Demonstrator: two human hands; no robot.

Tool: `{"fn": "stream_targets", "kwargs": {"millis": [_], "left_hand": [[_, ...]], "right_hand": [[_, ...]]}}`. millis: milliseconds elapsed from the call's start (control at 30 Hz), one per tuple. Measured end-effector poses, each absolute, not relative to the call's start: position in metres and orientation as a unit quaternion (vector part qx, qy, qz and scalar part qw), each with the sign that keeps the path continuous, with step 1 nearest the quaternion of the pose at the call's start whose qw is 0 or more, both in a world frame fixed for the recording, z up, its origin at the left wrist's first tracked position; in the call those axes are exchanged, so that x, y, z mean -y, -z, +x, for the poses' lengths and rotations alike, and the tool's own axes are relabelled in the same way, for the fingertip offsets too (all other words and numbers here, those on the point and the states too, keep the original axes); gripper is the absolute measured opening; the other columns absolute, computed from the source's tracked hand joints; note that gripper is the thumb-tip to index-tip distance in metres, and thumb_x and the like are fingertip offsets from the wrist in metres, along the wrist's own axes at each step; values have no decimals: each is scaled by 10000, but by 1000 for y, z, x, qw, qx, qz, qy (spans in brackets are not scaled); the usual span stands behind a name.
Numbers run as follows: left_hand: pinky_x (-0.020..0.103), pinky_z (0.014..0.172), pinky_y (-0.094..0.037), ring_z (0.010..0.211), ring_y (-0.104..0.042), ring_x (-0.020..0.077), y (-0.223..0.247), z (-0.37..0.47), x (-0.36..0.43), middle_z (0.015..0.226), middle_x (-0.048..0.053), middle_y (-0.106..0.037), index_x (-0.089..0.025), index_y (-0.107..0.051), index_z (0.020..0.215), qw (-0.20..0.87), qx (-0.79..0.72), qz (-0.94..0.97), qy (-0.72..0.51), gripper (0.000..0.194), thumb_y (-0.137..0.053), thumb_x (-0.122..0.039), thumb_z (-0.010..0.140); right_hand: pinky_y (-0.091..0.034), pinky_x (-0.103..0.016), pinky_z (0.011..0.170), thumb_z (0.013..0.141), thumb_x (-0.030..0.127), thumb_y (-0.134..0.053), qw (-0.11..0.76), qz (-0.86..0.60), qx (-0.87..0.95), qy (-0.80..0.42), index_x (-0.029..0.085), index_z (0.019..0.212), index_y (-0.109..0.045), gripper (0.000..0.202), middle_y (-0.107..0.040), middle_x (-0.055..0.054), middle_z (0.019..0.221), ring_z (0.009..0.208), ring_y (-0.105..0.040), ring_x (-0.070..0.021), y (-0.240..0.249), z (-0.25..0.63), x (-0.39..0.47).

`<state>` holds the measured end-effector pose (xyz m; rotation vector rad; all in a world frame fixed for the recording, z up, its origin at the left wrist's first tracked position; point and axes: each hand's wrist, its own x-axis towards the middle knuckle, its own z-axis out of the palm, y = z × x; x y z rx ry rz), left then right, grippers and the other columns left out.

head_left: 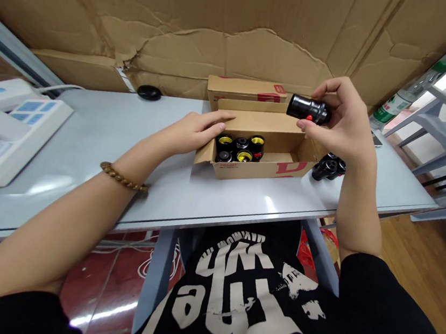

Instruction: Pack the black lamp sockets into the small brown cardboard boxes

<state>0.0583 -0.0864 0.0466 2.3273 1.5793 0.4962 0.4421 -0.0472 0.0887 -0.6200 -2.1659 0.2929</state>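
Observation:
My right hand (pixel 345 117) is raised over the right end of an open cardboard box (pixel 246 174). Its thumb and fingers pinch a black lamp socket (pixel 305 108) with a red knob on its side, held roughly level. At the box's left end, my left hand (pixel 201 130) grips the edge, index finger and thumb reaching over it. Inside the box, several black lamp sockets (pixel 241 143) stand upright in the left part, some showing yellow threaded insides. More loose black sockets (pixel 329 166) lie on the table right of the box, partly hidden by my right forearm.
Behind the open box is another cardboard box (pixel 249 87), against a large cardboard sheet (pixel 224 21). A white device (pixel 12 130) with blue labels sits on the table (pixel 99 119) at left. A round black object (pixel 149 93) lies farther back. A plastic bottle (pixel 401 102) stands at right.

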Motion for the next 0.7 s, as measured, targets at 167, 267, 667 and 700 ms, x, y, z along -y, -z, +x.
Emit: {"fn": "stream_targets", "kwargs": {"millis": [167,267,667,700], "left_hand": [[619,1262,-531,1386,-733,438,-47,58,87,1624,143,-753,-231,-606,1777,144,-546,807,-175,772,-359,-600,1147],[606,1269,-530,1394,-732,428,-48,59,88,1636,132,-749,-239,-603,1783,145,-544,807,-177,767,-363,-598,1149],[606,1292,-514,1425,-722,428,-49,59,88,1656,131,-741,-229,-582,1794,145,-534,814,-178,788,-352,-625,1152],[603,1293,-514,1421,-724,424,-49,59,89,1652,127,-745,-235,-580,1795,145,-534,814,-178,783,-352,-624,1155]], "right_hand": [[-691,-626,1114,1109,636,-710,387,-258,885,-8,293,1517,-702,534,-838,-133,1441,1269,-820,-399,-94,428,73],[-627,-669,1235,1141,632,-659,368,-220,903,5,287,1605,-677,579,-793,-141,1546,1411,-772,-426,-89,414,78],[-607,-641,1172,1217,546,-467,338,-157,927,-28,233,1569,-647,504,-780,-126,1324,1220,-746,-337,-67,391,69],[-599,-637,1184,1217,555,-459,336,-167,927,-31,233,1573,-638,513,-775,-133,1360,1248,-742,-343,-67,390,69]]}}
